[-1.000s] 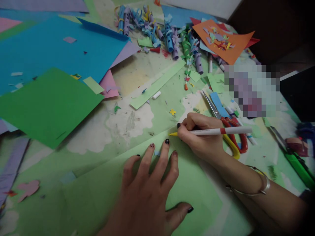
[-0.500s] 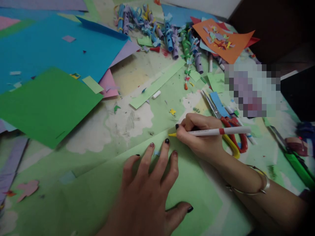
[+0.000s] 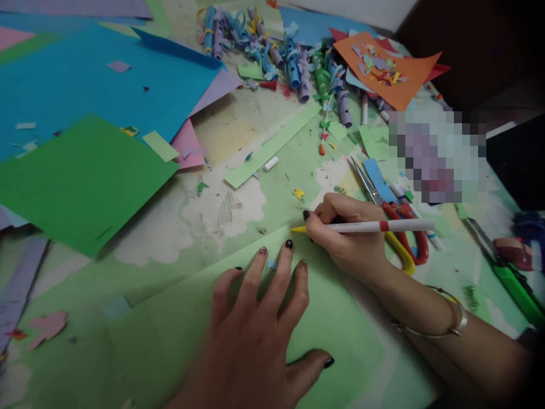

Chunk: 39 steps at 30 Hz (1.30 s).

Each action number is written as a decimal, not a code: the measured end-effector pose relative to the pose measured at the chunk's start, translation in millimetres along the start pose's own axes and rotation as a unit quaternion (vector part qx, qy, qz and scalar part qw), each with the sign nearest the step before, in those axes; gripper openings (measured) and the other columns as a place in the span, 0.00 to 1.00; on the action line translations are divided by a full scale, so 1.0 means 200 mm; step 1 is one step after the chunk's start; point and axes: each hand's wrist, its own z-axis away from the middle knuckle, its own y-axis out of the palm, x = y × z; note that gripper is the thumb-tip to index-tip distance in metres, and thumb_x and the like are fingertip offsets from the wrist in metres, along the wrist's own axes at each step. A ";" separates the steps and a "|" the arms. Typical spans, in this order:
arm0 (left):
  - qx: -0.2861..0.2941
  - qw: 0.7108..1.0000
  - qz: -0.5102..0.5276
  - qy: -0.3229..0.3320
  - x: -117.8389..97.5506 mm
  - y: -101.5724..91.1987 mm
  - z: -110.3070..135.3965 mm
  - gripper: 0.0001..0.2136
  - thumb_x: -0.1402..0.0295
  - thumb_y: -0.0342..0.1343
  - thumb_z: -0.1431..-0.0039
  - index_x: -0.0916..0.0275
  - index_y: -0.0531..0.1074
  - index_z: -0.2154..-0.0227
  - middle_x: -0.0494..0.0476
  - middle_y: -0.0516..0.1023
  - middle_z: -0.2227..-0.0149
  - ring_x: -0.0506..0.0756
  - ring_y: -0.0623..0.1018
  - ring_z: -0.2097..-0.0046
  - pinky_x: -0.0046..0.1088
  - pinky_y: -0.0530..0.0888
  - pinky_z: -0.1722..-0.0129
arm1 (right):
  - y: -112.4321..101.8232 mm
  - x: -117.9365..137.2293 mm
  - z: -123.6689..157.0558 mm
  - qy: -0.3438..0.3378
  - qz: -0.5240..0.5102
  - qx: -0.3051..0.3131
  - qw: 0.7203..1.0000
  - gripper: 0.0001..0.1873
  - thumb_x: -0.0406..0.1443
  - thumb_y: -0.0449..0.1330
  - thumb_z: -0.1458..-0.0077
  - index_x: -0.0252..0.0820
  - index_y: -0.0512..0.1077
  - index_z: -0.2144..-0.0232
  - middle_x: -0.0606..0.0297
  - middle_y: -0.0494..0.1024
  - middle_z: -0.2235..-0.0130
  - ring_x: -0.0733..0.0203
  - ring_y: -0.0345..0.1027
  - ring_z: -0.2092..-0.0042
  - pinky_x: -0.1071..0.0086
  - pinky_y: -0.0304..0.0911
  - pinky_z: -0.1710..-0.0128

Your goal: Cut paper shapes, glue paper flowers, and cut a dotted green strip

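Note:
My left hand rests with fingers spread on a light green sheet of paper, holding it against the table. Above and to the right, my right hand grips a white felt-tip pen with a red band and a yellow tip. That tip touches or hovers just over the sheet's upper edge, close to my left fingertips; I cannot tell which. A small blue paper scrap lies between my left fingers. Behind my right hand are scissors with red and yellow handles, partly hidden by it.
Blue paper and a dark green sheet lie at the left. Decorated rolled-paper tubes line the back, beside an orange sheet bearing scraps. A light green strip lies mid-table. Green-handled scissors are at the right.
My right hand and the pen have shifted very slightly upward near the sheet's edge. My left hand stays in place.

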 end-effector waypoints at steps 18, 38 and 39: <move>0.001 1.000 0.003 0.002 0.00 0.00 0.00 0.35 0.40 0.54 0.51 0.58 0.68 0.45 0.57 0.66 0.38 0.66 0.62 0.41 0.47 0.51 0.46 | -0.01 0.01 0.00 -0.013 0.020 -0.002 1.000 0.20 0.23 0.55 0.56 0.43 0.49 0.85 0.75 0.52 0.83 0.71 0.48 0.79 0.72 0.47 0.79; 0.020 1.000 0.005 -0.012 -0.01 -0.02 -0.01 0.36 0.40 0.53 0.50 0.57 0.67 0.44 0.55 0.63 0.37 0.66 0.63 0.40 0.48 0.53 0.47 | -0.01 -0.05 0.00 0.170 -0.210 -0.086 0.959 0.14 0.41 0.56 0.41 0.45 0.64 0.77 0.71 0.65 0.82 0.70 0.51 0.84 0.71 0.45 0.87; 0.020 1.000 0.006 -0.013 -0.01 -0.02 -0.01 0.36 0.40 0.53 0.50 0.57 0.67 0.44 0.55 0.63 0.37 0.66 0.63 0.41 0.48 0.53 0.47 | -0.02 -0.05 0.00 0.176 -0.229 -0.085 0.954 0.14 0.44 0.56 0.41 0.44 0.67 0.75 0.71 0.66 0.81 0.70 0.52 0.84 0.71 0.46 0.87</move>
